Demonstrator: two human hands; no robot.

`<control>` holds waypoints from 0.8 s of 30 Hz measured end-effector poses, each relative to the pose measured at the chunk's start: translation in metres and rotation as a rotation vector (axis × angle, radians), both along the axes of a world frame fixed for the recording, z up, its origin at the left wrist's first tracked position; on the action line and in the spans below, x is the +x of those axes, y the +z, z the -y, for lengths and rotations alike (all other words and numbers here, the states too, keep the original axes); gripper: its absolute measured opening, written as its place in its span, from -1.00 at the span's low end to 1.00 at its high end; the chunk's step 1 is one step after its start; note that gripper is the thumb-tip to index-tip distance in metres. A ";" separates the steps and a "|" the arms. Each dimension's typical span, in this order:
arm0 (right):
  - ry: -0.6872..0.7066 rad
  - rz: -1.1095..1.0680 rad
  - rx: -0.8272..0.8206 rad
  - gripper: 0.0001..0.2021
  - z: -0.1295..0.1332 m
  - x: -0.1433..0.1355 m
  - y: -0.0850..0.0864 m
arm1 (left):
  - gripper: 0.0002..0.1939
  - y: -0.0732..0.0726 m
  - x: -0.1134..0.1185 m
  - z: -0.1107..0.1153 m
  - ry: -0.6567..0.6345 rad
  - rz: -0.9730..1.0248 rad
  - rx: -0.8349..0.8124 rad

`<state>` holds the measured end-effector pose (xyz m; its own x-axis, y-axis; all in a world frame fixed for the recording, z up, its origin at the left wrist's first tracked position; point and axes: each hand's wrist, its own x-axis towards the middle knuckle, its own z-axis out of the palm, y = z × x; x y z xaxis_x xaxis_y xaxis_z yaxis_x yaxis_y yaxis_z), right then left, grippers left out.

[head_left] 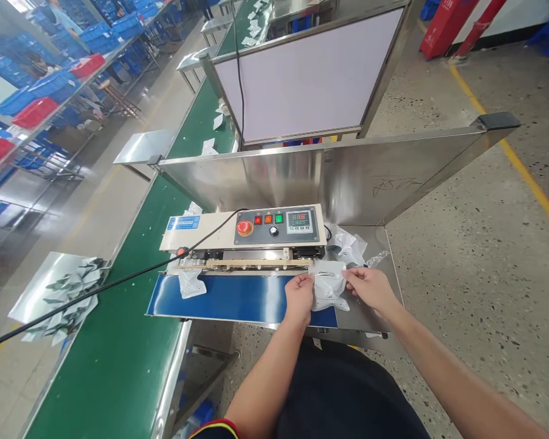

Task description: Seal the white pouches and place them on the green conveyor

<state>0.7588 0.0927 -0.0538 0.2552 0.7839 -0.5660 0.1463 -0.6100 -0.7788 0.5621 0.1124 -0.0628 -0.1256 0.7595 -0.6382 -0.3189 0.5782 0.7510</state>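
A white plastic pouch (pixel 330 286) is stretched between my two hands at the right end of a band sealing machine (pixel 201 231). My left hand (pixel 299 297) pinches the pouch's upper left edge, close to the sealing band. On the upper right edge, the fingers of my right hand (pixel 368 288) are closed. The pouch hangs upright over the blue conveyor belt (pixel 242 299) and its top edge is level with the band. At the machine's left end, another white pouch (pixel 192 283) hangs from the band. More pouches (pixel 348 244) lie behind my right hand on the steel table.
A long green conveyor (pixel 132 341) runs along the left, with a heap of small packets (pixel 75 292) on a side tray. A black cable (pixel 119 291) crosses in front of the machine. A steel panel (pixel 279 177) stands behind it.
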 end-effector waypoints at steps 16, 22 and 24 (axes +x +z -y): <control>0.562 0.771 -0.189 -0.73 -0.127 0.048 -0.002 | -0.56 0.036 -0.050 0.045 0.061 -0.432 0.522; 0.604 0.196 -0.028 -0.67 -0.076 0.094 0.086 | -0.47 0.033 0.020 0.018 -0.444 -0.464 0.850; 0.617 -0.023 -0.027 -0.66 -0.057 0.094 0.105 | -0.50 0.033 0.040 0.012 -0.566 -0.387 0.890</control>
